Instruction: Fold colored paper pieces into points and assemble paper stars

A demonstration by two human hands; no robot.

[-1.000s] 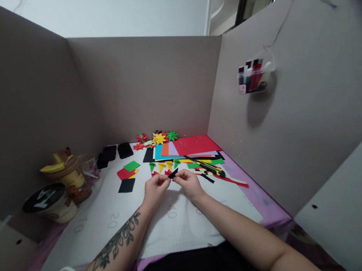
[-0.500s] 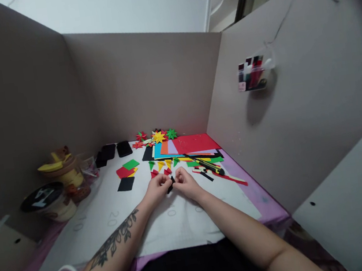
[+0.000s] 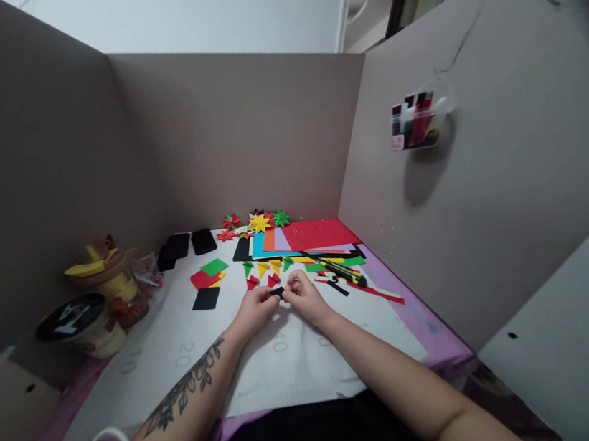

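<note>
Between my fingertips is a small folded piece of black paper [image 3: 277, 292], held just above the white sheet. My left hand [image 3: 256, 308] pinches its left end, and my right hand [image 3: 303, 296] grips the right end. Right behind my hands lie small folded red pieces [image 3: 273, 280]. Beyond these are folded yellow pieces [image 3: 275, 266] and green ones [image 3: 288, 264]. To the left, a black paper square [image 3: 206, 299] rests near red [image 3: 204, 279] and green squares [image 3: 214, 266], with a bit of yellow showing.
A yellow-and-black box cutter [image 3: 345, 273] lies right of my hands among paper strips [image 3: 385, 294]. Coloured sheets [image 3: 318, 234] are stacked behind, with paper stars [image 3: 261, 223] at the back. Tubs [image 3: 98, 340] stand at left. Panels [image 3: 245, 133] enclose the table.
The black paper has turned from a steep slant to lying more level between my fingers. Both hands stay in nearly the same place. The view has shifted slightly.
</note>
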